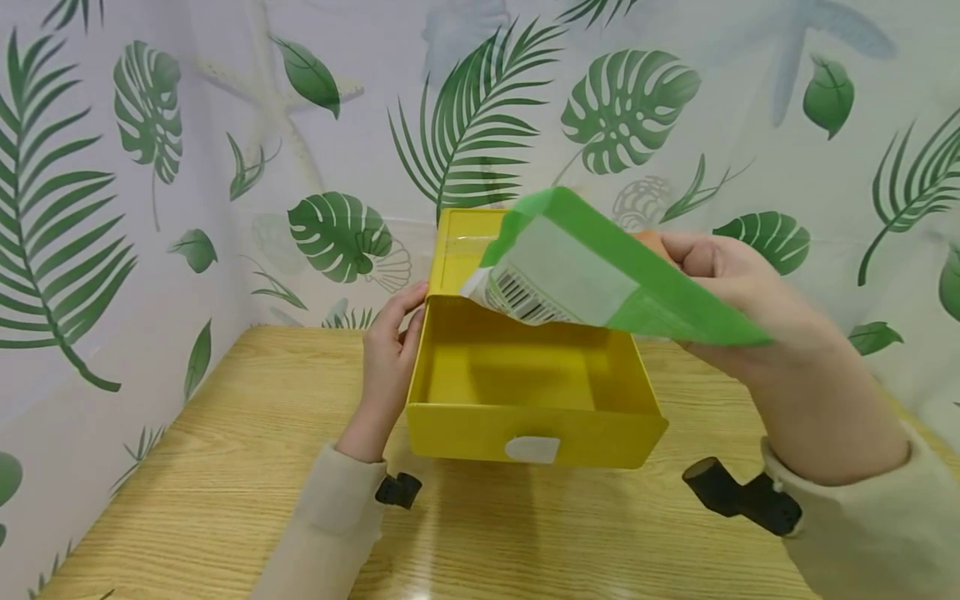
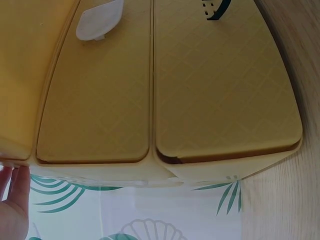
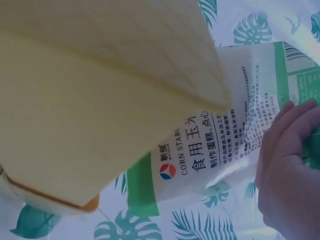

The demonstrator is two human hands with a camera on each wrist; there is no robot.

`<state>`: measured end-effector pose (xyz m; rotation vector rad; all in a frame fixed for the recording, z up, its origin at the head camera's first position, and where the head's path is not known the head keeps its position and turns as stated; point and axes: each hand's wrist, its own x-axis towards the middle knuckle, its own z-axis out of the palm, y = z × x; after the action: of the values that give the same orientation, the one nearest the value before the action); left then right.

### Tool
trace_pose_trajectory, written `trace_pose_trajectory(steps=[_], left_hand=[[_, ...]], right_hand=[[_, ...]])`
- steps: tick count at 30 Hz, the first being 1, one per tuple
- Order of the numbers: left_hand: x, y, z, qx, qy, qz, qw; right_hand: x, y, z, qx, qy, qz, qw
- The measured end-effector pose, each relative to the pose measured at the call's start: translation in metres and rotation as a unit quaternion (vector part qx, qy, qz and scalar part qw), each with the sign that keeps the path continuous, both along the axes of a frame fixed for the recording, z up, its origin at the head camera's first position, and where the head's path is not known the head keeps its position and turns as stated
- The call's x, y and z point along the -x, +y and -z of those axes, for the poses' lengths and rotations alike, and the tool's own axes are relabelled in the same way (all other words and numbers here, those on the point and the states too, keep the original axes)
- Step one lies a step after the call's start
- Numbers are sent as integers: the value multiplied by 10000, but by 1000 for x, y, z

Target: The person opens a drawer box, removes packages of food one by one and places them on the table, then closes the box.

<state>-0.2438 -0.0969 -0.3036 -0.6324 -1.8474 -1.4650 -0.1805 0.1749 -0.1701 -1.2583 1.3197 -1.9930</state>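
Note:
A yellow drawer (image 1: pixel 536 433) is pulled out toward me at the top of a yellow cabinet (image 1: pixel 457 225), with its inside visible. My left hand (image 1: pixel 390 342) rests against the left side of the cabinet, near where the drawer comes out; its fingertips touch the edge in the left wrist view. Over the drawer, my right hand (image 1: pixel 727 275) grips a green and white bag of corn starch (image 1: pixel 577 258), which tilts across the drawer's back part. Printed text shows on the corn starch bag (image 3: pixel 200 145) in the right wrist view.
Lower drawer fronts (image 2: pixel 95 100) of the cabinet appear in the left wrist view, one with a white tab (image 2: pixel 102 20). The cabinet stands on a wood-grain table (image 1: pixel 262 467). Leaf-print sheeting (image 1: pixel 337 150) lines the back and left.

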Motion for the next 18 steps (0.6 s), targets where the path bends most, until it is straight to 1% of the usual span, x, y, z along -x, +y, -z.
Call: trace_pose_trajectory(steps=[4,11,12,14,16,18], left_hand=[[0,-1,0,13,12,-13,10000],[-1,-1,-1,34,28,2,10000],[-1,-1,-1,32,26,12,10000],[-1,-1,-1,27,27,20,10000],[-1,-1,-1,28,42,11,10000],[0,-1,-1,31,64,-5,10000]], right_hand=[[0,10,-2,195,-305,-118,9993],[-4,31,-3,504,-892,31,9947],[-4,35,-3,535,-918,-3,9943],[-3,40,-3,541,-827,18,9951],[-3,45,-2,539,-704,131,9960],[-3,50,-2,612,-619,85,9962]])
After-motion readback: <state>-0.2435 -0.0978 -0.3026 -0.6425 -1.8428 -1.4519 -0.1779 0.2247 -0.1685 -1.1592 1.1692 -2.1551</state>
